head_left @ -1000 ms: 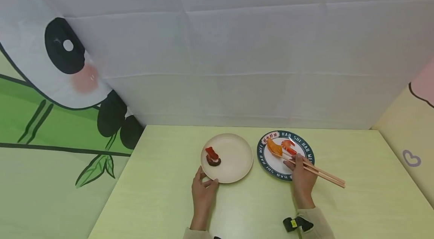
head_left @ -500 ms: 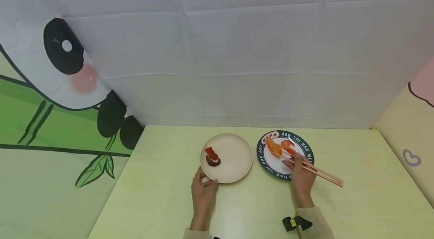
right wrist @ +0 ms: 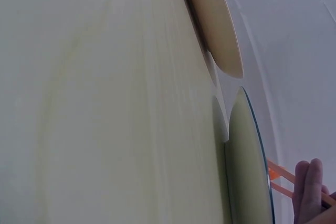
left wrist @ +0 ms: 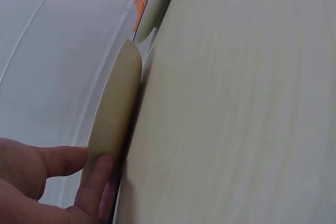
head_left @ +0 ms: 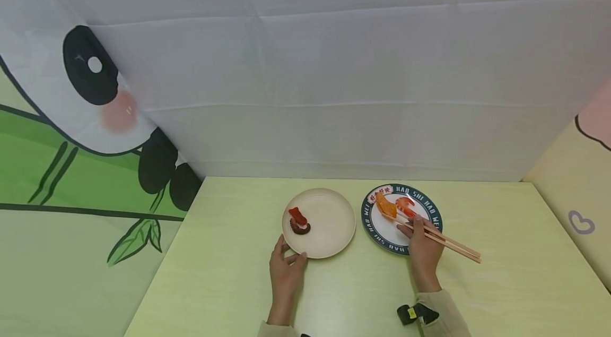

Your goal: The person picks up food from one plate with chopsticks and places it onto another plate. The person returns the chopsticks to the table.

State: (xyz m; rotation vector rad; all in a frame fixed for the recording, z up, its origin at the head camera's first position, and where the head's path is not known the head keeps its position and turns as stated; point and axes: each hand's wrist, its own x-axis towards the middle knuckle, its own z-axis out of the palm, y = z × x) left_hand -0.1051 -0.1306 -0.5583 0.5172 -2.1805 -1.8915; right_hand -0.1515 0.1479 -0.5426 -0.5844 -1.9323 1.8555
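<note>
My left hand [head_left: 287, 272] holds the near left rim of a cream plate [head_left: 329, 225], thumb and fingers at its edge. On that plate lie a red food piece [head_left: 298, 215] and a dark brown curved one [head_left: 299, 227], touching. My right hand [head_left: 424, 249] grips a pair of wooden chopsticks [head_left: 458, 247] over a white plate with a lettered dark green rim [head_left: 371, 231]. The chopstick tips reach the lower end of an orange food piece [head_left: 385, 205], which shows pale lines in the left wrist view. Beside it lies a red-and-white shrimp [head_left: 404, 205].
Both plates stand side by side on a pale yellow-green table [head_left: 229, 252], with a small gap between them. A white cloth backdrop [head_left: 334, 87] rises behind the far edge. Printed walls flank the table, and a black strap [head_left: 418, 314] circles the right wrist.
The outer ends of the chopsticks have shifted slightly left, along with my right hand. The left hand, both plates and the food pieces show no clear movement.
</note>
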